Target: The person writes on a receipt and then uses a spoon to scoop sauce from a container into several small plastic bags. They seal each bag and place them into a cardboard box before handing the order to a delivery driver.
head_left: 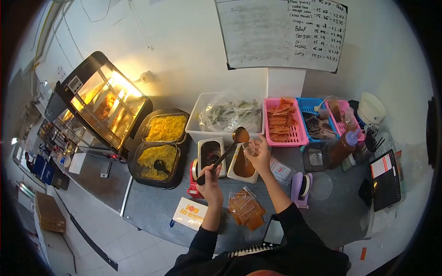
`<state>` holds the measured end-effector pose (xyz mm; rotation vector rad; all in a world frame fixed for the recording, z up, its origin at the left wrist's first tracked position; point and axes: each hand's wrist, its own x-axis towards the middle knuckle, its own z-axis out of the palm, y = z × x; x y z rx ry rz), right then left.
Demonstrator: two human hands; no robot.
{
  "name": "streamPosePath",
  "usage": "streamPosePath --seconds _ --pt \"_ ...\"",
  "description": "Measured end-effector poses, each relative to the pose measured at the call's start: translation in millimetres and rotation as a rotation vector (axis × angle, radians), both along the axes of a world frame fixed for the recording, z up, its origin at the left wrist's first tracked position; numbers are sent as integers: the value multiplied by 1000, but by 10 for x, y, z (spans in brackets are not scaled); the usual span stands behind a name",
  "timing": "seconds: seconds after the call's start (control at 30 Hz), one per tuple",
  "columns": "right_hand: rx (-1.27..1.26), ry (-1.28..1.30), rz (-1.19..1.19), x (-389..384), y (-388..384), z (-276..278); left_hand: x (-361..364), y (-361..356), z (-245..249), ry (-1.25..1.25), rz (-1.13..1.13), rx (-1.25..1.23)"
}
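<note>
My left hand [212, 186] is closed round the black handle of a ladle [225, 153], whose bowl holds orange-brown sauce. The bowl is raised over a metal pan of brown sauce [250, 171]. Beside it, my right hand [260, 158] pinches a small see-through plastic cup [251, 148] close to the ladle's bowl. Just left of the sauce pan stands a second metal pan [203, 148] with dark contents and a utensil in it. Packets of orange-brown sauce [246, 208] lie on the table below my hands.
Two black trays of yellow food [159, 161] and a lit warming cabinet [108, 103] stand left. Behind are a white bin of bagged greens [195, 124] and pink [301, 133] and blue baskets [304, 102]. A sauce bottle [340, 149], tape dispenser [299, 195] and tablet [386, 181] are right.
</note>
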<state>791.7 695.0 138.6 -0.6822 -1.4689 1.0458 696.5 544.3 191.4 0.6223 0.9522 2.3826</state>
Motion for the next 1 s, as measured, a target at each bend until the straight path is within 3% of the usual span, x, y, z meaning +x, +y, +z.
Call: streamPosePath --seconds 0.27,0.4,0.53,0.63,0.77,0.87,1.0 --pt "11 45 -22 -34 75 -80 40 -37 45 714 132 -87" --pt "5 54 -26 -12 56 -84 64 -80 133 1187 204 -138" --pt "-7 120 7 -3 50 -94 61 -67 40 1168 200 -180" --pt "-40 160 37 1 73 -150 100 43 -83 396 72 -38" --pt "-150 309 88 86 9 -108 76 120 -173 -88 101 -3" --pt "-247 412 96 199 -83 22 39 172 -565 48 27 -82" --pt "-86 337 80 307 -154 80 120 163 -595 226 -113 -288"
